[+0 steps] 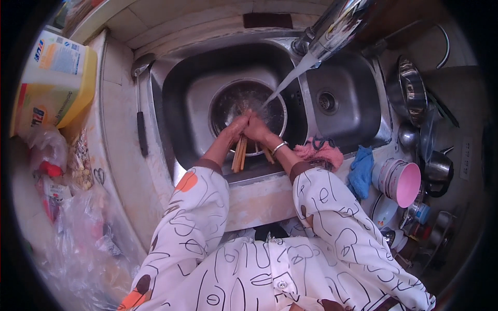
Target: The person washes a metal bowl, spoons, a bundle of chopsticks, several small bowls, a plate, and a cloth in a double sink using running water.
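A round metal basin holding water sits in the large bowl of a stainless steel sink. Over it, my left hand and my right hand are pressed together around a bundle of wooden chopsticks. The chopsticks' lower ends stick out toward me, past the basin's near rim; their other ends are hidden by my hands and the splashing water. More chopsticks show beneath my right wrist. From the faucet, a stream of water falls into the basin beside my fingers.
A pink cloth lies on the near sink edge, with a blue cloth farther right. Stacked pink bowls and a metal bowl crowd the right counter. Left are a ladle, a yellow jug and plastic bags.
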`<state>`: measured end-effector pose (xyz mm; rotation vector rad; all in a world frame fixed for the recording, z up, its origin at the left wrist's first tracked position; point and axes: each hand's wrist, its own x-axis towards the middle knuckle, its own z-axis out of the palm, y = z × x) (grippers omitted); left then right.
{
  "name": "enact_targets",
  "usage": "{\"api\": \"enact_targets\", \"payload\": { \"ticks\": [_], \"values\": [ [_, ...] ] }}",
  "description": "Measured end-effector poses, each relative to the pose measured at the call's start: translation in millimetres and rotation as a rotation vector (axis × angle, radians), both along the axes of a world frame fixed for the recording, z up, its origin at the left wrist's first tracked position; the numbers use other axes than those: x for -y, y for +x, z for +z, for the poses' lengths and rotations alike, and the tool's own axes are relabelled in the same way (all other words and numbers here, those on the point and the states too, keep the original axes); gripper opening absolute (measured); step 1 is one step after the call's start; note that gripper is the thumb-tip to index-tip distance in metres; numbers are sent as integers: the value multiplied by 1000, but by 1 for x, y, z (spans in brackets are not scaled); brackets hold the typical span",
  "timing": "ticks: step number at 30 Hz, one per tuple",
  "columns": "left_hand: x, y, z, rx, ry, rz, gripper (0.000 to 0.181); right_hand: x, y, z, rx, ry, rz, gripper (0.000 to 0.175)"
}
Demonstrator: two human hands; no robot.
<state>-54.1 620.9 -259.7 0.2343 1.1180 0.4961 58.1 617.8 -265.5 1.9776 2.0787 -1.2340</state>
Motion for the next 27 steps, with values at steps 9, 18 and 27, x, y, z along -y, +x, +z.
{"api": "enact_targets", "payload": {
  "ticks": [9,18,27],
  "values": [
    [-5,-26,-19,130,-122,134,20,11,-30,41,-387,-210,-157,18],
    [-41,-59,100,273,362,291,19,2,-33,100,-547,89,-167,26],
    [-36,-10,64,75,611,522,17,-24,94,-74,404,423,-416,27]
  ]
}}
